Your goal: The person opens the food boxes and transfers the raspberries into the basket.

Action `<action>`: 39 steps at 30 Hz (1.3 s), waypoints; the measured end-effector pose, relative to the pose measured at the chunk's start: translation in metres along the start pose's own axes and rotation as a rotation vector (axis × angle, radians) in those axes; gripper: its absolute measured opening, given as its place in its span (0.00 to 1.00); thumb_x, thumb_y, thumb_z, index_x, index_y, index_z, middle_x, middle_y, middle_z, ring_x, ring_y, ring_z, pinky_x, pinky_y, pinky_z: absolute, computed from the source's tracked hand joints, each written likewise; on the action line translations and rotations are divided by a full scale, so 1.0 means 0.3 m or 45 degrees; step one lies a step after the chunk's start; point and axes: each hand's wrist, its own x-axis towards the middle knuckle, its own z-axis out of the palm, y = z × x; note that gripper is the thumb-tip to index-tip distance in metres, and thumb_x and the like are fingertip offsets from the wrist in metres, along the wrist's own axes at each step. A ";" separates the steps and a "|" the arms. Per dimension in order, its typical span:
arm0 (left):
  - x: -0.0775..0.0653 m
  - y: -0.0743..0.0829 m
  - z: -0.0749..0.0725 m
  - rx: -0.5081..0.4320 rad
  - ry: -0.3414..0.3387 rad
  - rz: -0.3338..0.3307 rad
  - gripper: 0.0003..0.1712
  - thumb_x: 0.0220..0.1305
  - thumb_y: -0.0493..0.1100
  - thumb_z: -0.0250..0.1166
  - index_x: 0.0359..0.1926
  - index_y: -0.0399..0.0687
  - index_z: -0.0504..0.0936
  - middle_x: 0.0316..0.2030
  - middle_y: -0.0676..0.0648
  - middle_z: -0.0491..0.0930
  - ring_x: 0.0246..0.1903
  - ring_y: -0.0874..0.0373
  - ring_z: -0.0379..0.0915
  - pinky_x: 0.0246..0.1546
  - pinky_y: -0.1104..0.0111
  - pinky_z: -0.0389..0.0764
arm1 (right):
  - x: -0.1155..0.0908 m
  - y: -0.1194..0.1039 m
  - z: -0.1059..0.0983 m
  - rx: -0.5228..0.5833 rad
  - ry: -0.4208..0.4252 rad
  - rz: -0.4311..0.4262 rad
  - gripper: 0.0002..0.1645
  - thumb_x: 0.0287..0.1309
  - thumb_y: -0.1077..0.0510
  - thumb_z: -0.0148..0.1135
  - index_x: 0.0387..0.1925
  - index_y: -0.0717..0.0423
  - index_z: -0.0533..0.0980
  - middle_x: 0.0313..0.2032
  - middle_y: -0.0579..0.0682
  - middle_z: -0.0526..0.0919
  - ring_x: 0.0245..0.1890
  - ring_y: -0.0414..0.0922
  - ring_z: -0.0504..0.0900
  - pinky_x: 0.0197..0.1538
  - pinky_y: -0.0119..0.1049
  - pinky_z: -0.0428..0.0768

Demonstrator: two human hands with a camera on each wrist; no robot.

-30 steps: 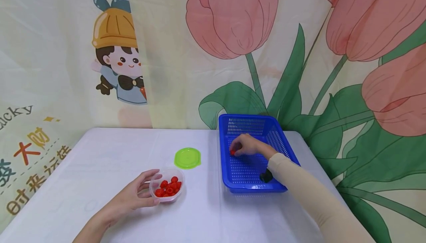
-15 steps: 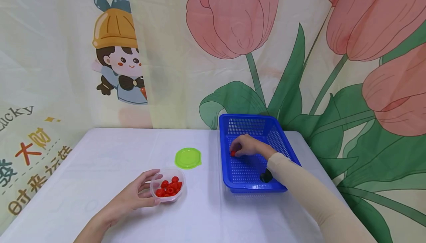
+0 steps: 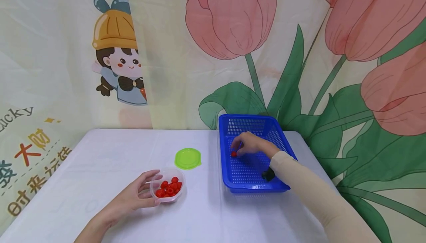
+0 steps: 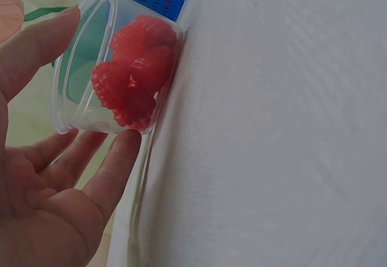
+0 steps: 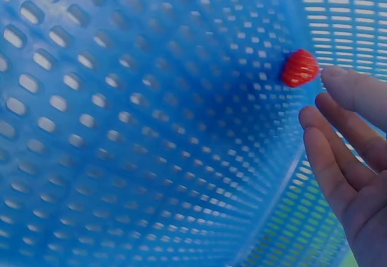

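Observation:
My left hand (image 3: 141,191) holds a clear plastic tub (image 3: 166,199) from its left side, thumb on one side and fingers on the other. Several red raspberries (image 4: 136,67) are piled inside the tub, which stands upright on the table. Over in the blue basket (image 3: 226,178), my right hand (image 3: 249,143) reaches down with relaxed, parted fingers. A single raspberry (image 5: 300,68) lies on the basket's floor near its slotted wall. The right thumb tip is close beside that berry in the right wrist view, with a small gap between them.
A lime-green lid (image 3: 188,158) lies flat on the white table (image 3: 133,150) between the tub and the basket. Part of a black object (image 3: 268,174) shows at the right wrist. A printed curtain (image 3: 169,50) hangs behind the table.
My right hand has shifted slightly to the right, and the berry shows a little more below its fingertips. The left hand and the tub have stayed put.

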 end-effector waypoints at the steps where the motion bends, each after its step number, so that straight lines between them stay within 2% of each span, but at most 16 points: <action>1: 0.000 -0.002 0.000 -0.002 -0.001 -0.001 0.53 0.63 0.44 0.79 0.81 0.58 0.58 0.78 0.42 0.64 0.76 0.38 0.63 0.61 0.71 0.80 | -0.004 -0.006 -0.009 0.001 0.009 -0.005 0.19 0.62 0.63 0.76 0.55 0.58 0.86 0.47 0.51 0.90 0.47 0.46 0.89 0.54 0.40 0.86; 6: 0.000 -0.004 0.000 -0.005 0.000 0.015 0.53 0.63 0.44 0.79 0.81 0.56 0.58 0.78 0.40 0.64 0.76 0.37 0.62 0.62 0.67 0.81 | -0.029 -0.040 -0.053 -0.022 0.050 -0.045 0.19 0.65 0.60 0.74 0.57 0.57 0.85 0.51 0.56 0.89 0.50 0.48 0.89 0.54 0.41 0.86; 11: -0.001 -0.003 -0.002 0.001 -0.003 0.035 0.53 0.63 0.44 0.78 0.81 0.55 0.57 0.78 0.40 0.63 0.76 0.36 0.62 0.61 0.69 0.81 | -0.050 -0.087 -0.089 -0.036 0.104 -0.086 0.18 0.67 0.59 0.72 0.58 0.54 0.85 0.53 0.52 0.89 0.51 0.49 0.88 0.55 0.41 0.86; 16: 0.001 0.001 -0.003 0.003 -0.002 0.032 0.53 0.63 0.44 0.78 0.81 0.55 0.57 0.78 0.39 0.63 0.76 0.36 0.62 0.62 0.67 0.81 | -0.073 -0.152 -0.122 -0.027 0.146 -0.153 0.19 0.68 0.59 0.72 0.59 0.55 0.85 0.53 0.50 0.89 0.50 0.48 0.89 0.54 0.39 0.87; 21: -0.002 -0.002 -0.003 0.015 -0.008 0.041 0.52 0.63 0.44 0.78 0.81 0.55 0.58 0.78 0.40 0.64 0.76 0.36 0.62 0.60 0.73 0.80 | -0.089 -0.224 -0.141 -0.015 0.159 -0.238 0.20 0.68 0.60 0.72 0.60 0.59 0.84 0.55 0.54 0.89 0.49 0.47 0.89 0.53 0.37 0.87; 24: -0.003 -0.001 -0.002 0.013 -0.006 0.024 0.52 0.63 0.45 0.78 0.81 0.58 0.58 0.78 0.42 0.64 0.76 0.37 0.61 0.59 0.77 0.77 | -0.095 -0.265 -0.144 0.010 0.156 -0.263 0.20 0.68 0.60 0.72 0.59 0.59 0.84 0.55 0.56 0.88 0.48 0.47 0.89 0.52 0.35 0.87; 27: -0.004 -0.001 -0.003 0.013 -0.005 0.018 0.52 0.63 0.45 0.78 0.81 0.59 0.58 0.78 0.43 0.64 0.76 0.38 0.61 0.58 0.79 0.76 | -0.094 -0.304 -0.140 0.029 0.154 -0.272 0.20 0.67 0.60 0.73 0.59 0.57 0.84 0.54 0.52 0.89 0.46 0.45 0.89 0.50 0.33 0.86; 33: -0.002 0.001 -0.003 0.022 -0.010 0.047 0.53 0.64 0.45 0.78 0.82 0.57 0.57 0.78 0.41 0.64 0.76 0.37 0.62 0.60 0.76 0.78 | -0.077 -0.361 -0.117 0.072 0.143 -0.292 0.19 0.66 0.61 0.73 0.57 0.54 0.85 0.52 0.48 0.89 0.43 0.39 0.89 0.48 0.30 0.86; 39: -0.005 -0.001 -0.002 0.017 -0.009 0.045 0.52 0.64 0.44 0.78 0.82 0.55 0.57 0.78 0.40 0.64 0.75 0.37 0.63 0.59 0.76 0.78 | -0.066 -0.409 -0.089 0.092 0.113 -0.286 0.19 0.66 0.60 0.73 0.57 0.52 0.85 0.52 0.46 0.89 0.44 0.39 0.88 0.49 0.28 0.85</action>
